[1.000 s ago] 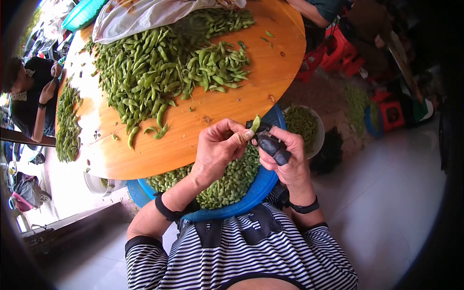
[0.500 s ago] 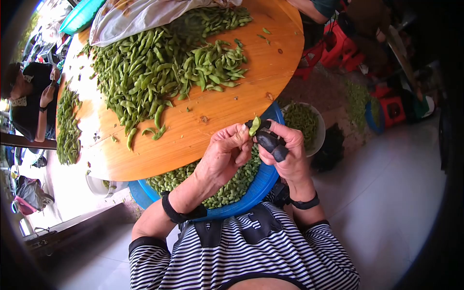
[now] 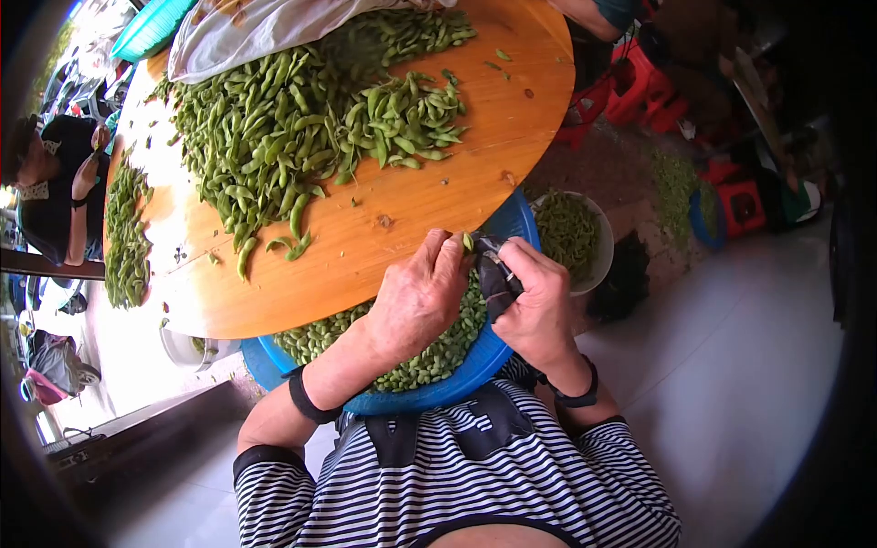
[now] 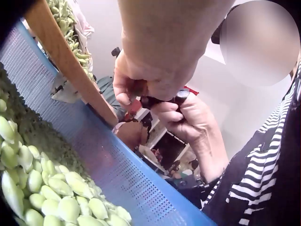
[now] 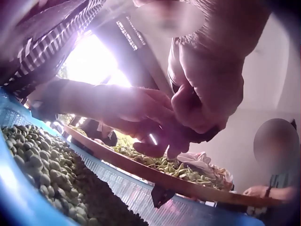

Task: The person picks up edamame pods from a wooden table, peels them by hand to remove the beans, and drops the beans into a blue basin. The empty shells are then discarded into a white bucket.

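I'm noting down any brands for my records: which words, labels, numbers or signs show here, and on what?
No text is readable on anything.
Black-and-white striped shirt: large black shapes on the front; I cannot tell whether they are letters.
Black top across the round wooden table: pale marks, too small and blurred.
Black object in the right hand: no lettering discernible.

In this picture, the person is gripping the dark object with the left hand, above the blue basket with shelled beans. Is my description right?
Not quite: the right hand grips the dark object, as the head view shows. It is indeed above the blue basket with shelled beans.
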`<action>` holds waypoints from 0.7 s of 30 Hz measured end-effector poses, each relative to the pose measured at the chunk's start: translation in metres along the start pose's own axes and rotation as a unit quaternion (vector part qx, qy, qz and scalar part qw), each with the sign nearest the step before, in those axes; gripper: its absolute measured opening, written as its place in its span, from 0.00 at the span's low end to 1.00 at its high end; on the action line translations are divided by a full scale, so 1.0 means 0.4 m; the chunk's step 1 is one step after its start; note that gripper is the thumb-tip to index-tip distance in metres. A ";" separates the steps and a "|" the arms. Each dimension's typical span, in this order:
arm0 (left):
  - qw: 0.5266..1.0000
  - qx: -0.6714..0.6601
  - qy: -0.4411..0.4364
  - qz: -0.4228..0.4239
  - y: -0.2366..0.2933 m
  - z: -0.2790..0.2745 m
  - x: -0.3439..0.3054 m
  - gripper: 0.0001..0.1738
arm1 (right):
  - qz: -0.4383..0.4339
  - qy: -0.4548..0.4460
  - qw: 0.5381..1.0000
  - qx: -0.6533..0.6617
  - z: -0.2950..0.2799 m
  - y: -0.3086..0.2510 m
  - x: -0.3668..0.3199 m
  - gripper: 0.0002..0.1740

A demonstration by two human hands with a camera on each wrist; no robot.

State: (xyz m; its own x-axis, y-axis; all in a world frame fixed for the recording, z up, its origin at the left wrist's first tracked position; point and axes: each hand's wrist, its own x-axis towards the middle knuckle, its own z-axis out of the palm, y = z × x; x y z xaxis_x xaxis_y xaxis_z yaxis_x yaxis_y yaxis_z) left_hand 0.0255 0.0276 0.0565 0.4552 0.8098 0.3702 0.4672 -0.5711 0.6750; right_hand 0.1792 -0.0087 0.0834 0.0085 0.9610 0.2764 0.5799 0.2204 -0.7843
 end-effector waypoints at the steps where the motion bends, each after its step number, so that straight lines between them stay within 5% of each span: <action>1: 1.000 -0.018 0.004 0.007 -0.004 0.004 -0.001 0.13 | -0.010 -0.001 1.000 -0.008 0.003 -0.004 -0.001 0.12; 5: 0.996 -0.074 -0.044 0.023 -0.025 -0.032 0.020 0.04 | -0.010 -0.003 1.000 -0.011 0.014 0.016 -0.004 0.13; 7: 0.932 -0.275 -0.153 -0.182 -0.011 -0.061 0.028 0.08 | 0.012 -0.009 0.999 0.035 0.012 0.021 -0.004 0.12; 14: 0.899 -0.342 -0.143 -0.233 -0.028 -0.047 0.016 0.13 | 0.149 -0.065 0.967 0.195 -0.004 0.018 0.001 0.08; 16: 0.964 -0.216 -0.089 -0.127 -0.028 -0.040 0.014 0.13 | 0.117 -0.052 0.977 0.172 -0.001 0.017 0.002 0.09; 19: 0.992 -0.127 -0.016 -0.009 -0.038 -0.026 0.009 0.13 | 0.158 -0.054 0.969 0.184 -0.007 0.002 0.009 0.06; 21: 0.992 -0.126 -0.019 -0.004 -0.034 -0.031 0.011 0.14 | 0.187 -0.081 0.954 0.222 -0.019 0.024 0.009 0.06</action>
State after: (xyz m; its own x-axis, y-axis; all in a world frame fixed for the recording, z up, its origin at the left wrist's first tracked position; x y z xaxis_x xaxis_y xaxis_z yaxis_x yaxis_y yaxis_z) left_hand 0.0116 0.0406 0.0568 0.4828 0.8056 0.3434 0.2687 -0.5095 0.8174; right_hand 0.1908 -0.0045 0.0811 0.0001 0.9916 -0.1294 0.1596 -0.1278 -0.9789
